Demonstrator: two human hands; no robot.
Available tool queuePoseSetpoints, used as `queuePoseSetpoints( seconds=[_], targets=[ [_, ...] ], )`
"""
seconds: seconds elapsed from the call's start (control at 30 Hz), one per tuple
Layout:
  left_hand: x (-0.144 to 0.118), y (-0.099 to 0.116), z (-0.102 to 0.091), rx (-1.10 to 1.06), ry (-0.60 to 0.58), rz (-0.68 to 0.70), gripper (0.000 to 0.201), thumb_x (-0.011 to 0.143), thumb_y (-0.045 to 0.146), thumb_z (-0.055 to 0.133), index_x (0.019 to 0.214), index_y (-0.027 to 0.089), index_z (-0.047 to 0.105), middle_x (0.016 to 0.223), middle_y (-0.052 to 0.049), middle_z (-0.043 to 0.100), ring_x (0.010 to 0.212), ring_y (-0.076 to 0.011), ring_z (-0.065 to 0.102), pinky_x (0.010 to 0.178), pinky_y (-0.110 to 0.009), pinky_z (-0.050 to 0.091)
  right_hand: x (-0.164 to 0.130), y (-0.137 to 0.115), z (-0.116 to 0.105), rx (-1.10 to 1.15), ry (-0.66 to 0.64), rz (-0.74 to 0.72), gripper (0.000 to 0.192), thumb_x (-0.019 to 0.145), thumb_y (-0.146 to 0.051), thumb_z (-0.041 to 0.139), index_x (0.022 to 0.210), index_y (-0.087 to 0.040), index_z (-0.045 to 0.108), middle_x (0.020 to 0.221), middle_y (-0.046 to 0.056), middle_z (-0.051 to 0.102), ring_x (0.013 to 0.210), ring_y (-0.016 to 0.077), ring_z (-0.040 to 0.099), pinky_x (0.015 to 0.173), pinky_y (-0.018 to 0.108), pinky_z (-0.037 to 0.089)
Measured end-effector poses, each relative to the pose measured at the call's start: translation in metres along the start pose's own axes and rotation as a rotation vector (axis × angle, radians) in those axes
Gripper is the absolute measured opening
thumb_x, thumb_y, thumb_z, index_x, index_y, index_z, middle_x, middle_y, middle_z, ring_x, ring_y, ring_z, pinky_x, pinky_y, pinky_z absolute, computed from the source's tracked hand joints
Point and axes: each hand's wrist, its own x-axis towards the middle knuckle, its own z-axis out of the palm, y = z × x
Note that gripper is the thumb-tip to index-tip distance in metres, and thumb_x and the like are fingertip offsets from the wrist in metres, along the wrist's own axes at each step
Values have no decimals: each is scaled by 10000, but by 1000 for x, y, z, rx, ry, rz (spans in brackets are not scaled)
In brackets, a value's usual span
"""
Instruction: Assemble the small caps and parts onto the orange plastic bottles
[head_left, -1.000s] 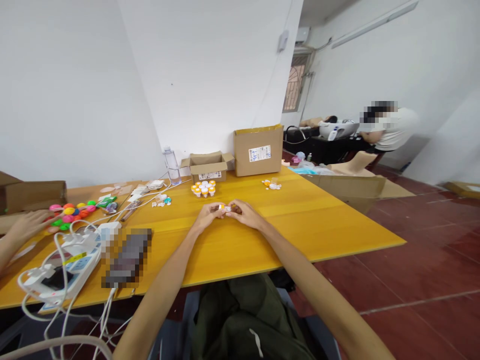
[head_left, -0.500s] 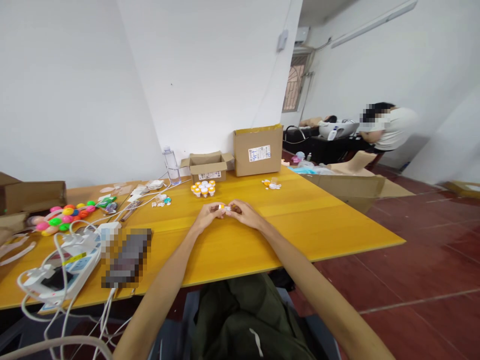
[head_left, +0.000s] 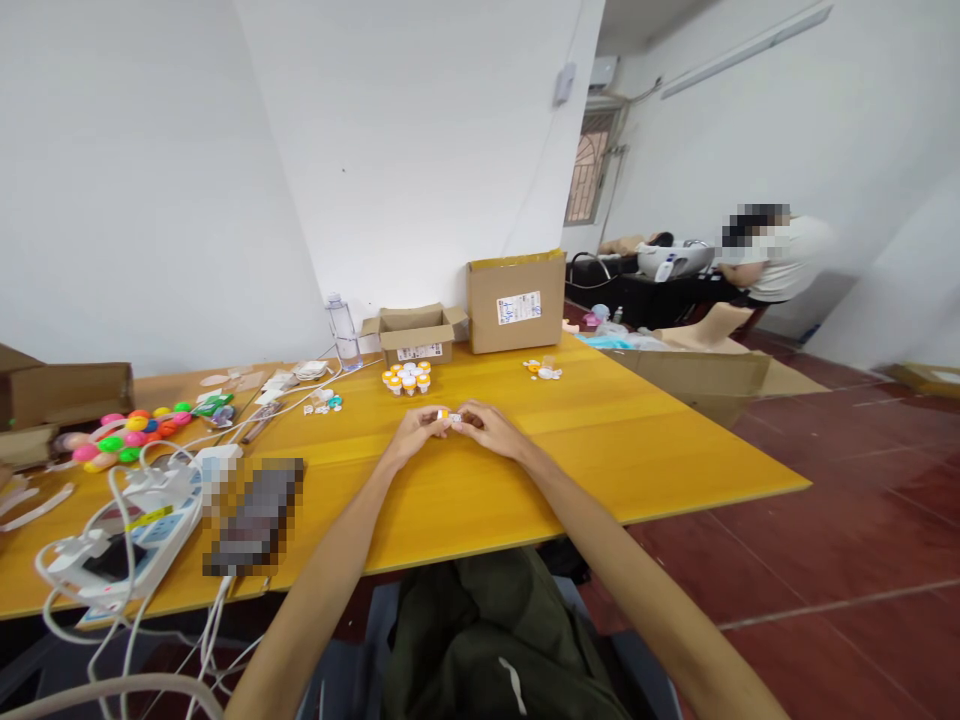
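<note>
Just beyond both hands' small piece (head_left: 450, 416), orange-capped pieces (head_left: 406, 378) cluster.

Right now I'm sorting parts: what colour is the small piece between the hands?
White with an orange-yellow part, small piece, head view.

The table (head_left: 600, 450) under both hands is yellow wood-look board, smooth with a faint sheen. Between the left hand (head_left: 409, 436) and right hand (head_left: 487, 428) sits a small piece (head_left: 448, 414) that looks like white and orange plastic; the little cluster (head_left: 406, 377) beyond the hands looks alike. Farther back, 2 cardboard boxes (head_left: 517, 298) are matt brown with paper labels. Far left of the left hand, a power strip (head_left: 161, 520) looks like glossy white plastic, and the bright balls (head_left: 135, 432) look smooth.
</note>
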Motion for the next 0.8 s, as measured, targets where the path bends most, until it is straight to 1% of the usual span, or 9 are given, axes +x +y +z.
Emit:
queuePoseSetpoints(
  seconds=[0.07, 0.17, 0.23, 0.33, 0.43, 0.63, 0.8],
  targets=[
    [0, 0, 0, -7, -1, 0, 425, 618, 440, 848, 917, 152, 761, 764, -37, 718, 650, -136, 621, 716, -286, 531, 0, 0, 0, -2, -4, -2, 239, 839, -450, 647, 853, -211, 638, 833, 24, 657, 738, 172, 611, 702, 301, 499],
    [0, 0, 0, -7, 3, -1, 413, 620, 437, 847, 905, 152, 757, 774, -34, 723, 646, -132, 619, 712, -282, 529, -1, 1, 1, 50, -23, 38, 284, 801, -445, 697, 950, -214, 625, 798, -2, 653, 689, 161, 607, 664, 289, 500],
    [1, -1, 0, -2, 7, -7, 404, 630, 424, 843, 915, 151, 755, 806, -39, 733, 655, -131, 624, 723, -284, 527, -2, 2, 1, 74, -37, 49, 299, 795, -437, 704, 974, -216, 613, 784, -11, 650, 670, 157, 603, 647, 285, 498],
    [2, -3, -1, 8, 2, -12, 392, 646, 411, 834, 925, 149, 750, 827, -46, 735, 669, -135, 630, 730, -289, 525, -1, 2, 0, 47, -16, 15, 246, 825, -437, 669, 913, -213, 620, 826, 10, 654, 697, 161, 602, 668, 292, 496],
    [2, -4, -1, 8, -3, -4, 381, 652, 411, 830, 912, 147, 745, 785, -40, 722, 668, -141, 629, 722, -290, 524, -1, 1, 0, -1, 3, -26, 235, 850, -444, 638, 843, -210, 628, 833, 26, 647, 728, 169, 599, 693, 300, 488],
    [2, -4, -2, -11, 1, -8, 386, 635, 394, 846, 915, 147, 749, 776, -27, 717, 653, -127, 625, 721, -279, 523, -1, 4, 1, 60, -37, 45, 308, 798, -449, 697, 981, -217, 609, 794, -9, 642, 665, 154, 582, 656, 289, 484],
    [3, -6, -3, 5, -11, 7, 385, 655, 405, 832, 924, 144, 745, 788, -35, 721, 665, -135, 633, 729, -288, 528, -1, 4, 0, 10, -9, -25, 241, 847, -446, 650, 895, -211, 631, 845, 18, 650, 728, 163, 594, 692, 293, 485]
  ],
)
